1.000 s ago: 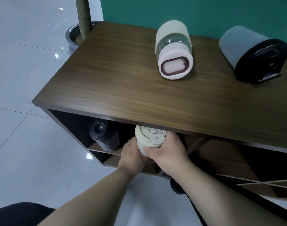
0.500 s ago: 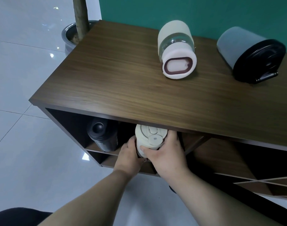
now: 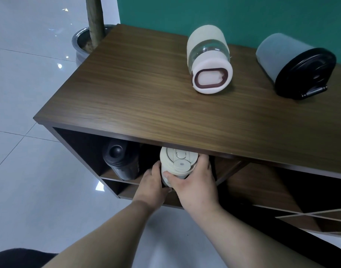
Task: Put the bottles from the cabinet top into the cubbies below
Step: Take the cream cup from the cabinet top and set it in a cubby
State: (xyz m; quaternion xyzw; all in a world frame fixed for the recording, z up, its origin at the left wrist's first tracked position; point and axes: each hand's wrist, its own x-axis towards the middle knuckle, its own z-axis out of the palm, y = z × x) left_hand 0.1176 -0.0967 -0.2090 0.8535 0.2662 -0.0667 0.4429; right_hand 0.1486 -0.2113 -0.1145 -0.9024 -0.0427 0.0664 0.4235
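A cream bottle with a flip lid [image 3: 176, 163] stands at the mouth of the top left cubby, just under the edge of the brown cabinet top [image 3: 146, 97]. My left hand [image 3: 153, 185] grips its left side and my right hand [image 3: 194, 180] wraps its right side. Its lower body is hidden by my fingers. A black bottle [image 3: 120, 162] stands to its left in the same cubby. On the cabinet top stand a white bottle with a clear band and maroon-ringed lid [image 3: 209, 62] and a grey bottle with a black lid [image 3: 295, 67].
A metal plant pot [image 3: 84, 45] with a trunk sits on the tiled floor beyond the cabinet's left end. A green wall backs the cabinet. Diagonal dividers form more cubbies at lower right [image 3: 310, 217]. A dark object lies at the bottom left corner.
The view shifted slightly. Both hands stay on the cream bottle, which sits about where it was at the cubby mouth.
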